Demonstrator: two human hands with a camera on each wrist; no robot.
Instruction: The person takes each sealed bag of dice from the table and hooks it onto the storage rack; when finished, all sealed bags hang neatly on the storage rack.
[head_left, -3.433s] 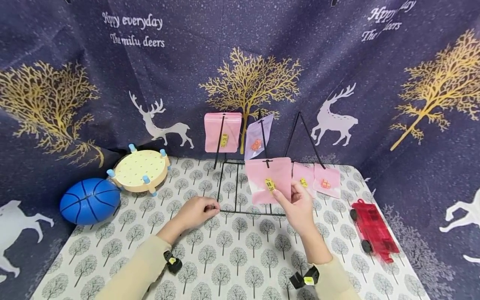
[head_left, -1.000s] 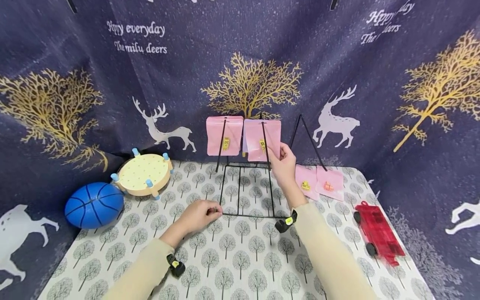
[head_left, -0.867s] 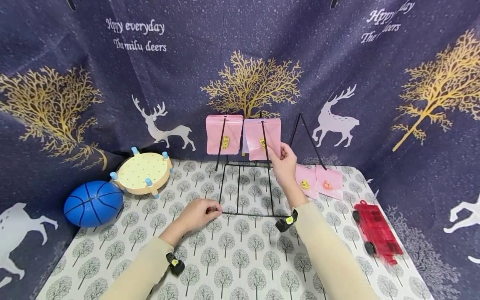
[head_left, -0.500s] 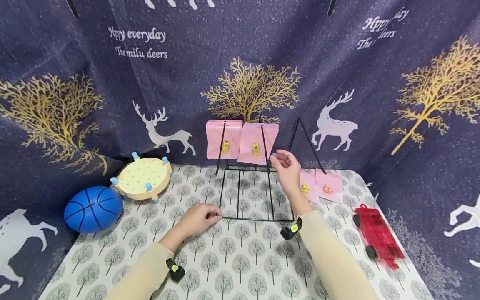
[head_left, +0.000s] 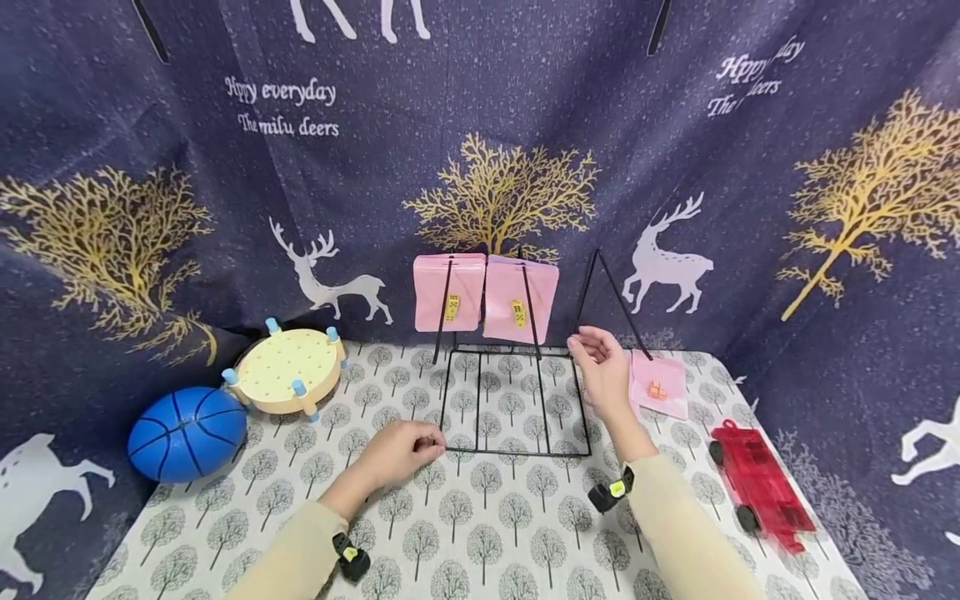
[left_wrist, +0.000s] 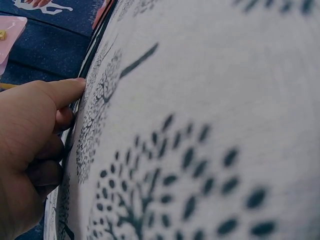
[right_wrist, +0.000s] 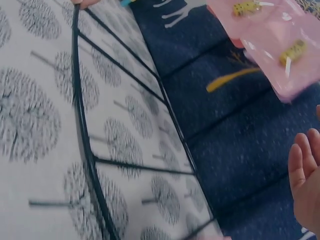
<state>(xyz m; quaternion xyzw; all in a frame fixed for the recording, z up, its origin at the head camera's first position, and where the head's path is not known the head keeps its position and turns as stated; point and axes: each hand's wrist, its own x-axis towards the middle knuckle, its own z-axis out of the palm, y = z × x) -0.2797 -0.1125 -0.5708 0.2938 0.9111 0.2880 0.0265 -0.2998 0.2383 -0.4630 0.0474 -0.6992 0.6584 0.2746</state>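
Observation:
A black wire display rack (head_left: pixel 517 454) stands on the table. At its front left corner my left hand (head_left: pixel 401 450) pinches the wire between thumb and fingers. On the left hook hangs a pink zip bag (head_left: pixel 431 292) with yellow dice showing. From the middle hook hangs another pink zip bag (head_left: pixel 506 292) with yellow dice, a lilac edge behind it. My right hand (head_left: pixel 606 371), fingers loosely bent, holds nothing and is beside the bare right hook (head_left: pixel 624 296). It covers most of one bag on the table. Beyond it lies a pink bag (head_left: pixel 671 404) with orange dice.
At the table's left are a blue ball (head_left: pixel 187 433) and a round cream stool-like piece (head_left: pixel 288 362) with blue-tipped legs. A red toy vehicle (head_left: pixel 761 483) is near the right edge. A dark deer-print cloth (head_left: pixel 360 183) hangs behind the rack.
The right hand lifted the pink bag with yellow dice onto the middle hook, let it go and moved right and down. The left hand stays at the rack corner. The head view tilted up.

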